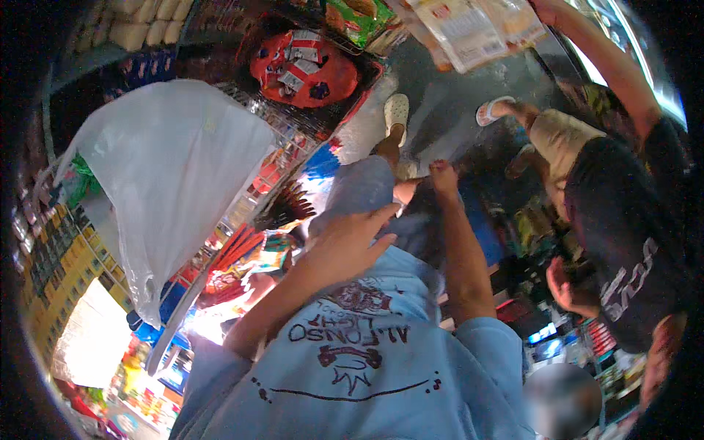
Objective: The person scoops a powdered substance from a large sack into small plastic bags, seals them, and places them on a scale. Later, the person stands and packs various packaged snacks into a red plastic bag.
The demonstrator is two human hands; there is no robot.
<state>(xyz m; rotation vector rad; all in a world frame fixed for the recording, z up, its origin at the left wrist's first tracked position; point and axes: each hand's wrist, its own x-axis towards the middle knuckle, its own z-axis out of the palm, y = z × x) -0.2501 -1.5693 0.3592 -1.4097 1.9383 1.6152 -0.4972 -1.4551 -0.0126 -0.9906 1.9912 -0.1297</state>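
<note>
My left hand reaches across the front of my light blue T-shirt, over my grey shorts. Its fingers are apart and nothing is held in it. Ahead and to the right, my right hand is out over the floor with its fingers curled in; I see no object in it. A large translucent white plastic bag hangs at the left beside a wire rack. Colourful packets sit below my left forearm, partly hidden by it. Beyond my hands, a cream clog stands on the floor.
A person in a black shirt stands close at my right. An outstretched arm holds plastic packages at the upper right. Near the top, a dark crate holds a red bag. Grey floor lies ahead.
</note>
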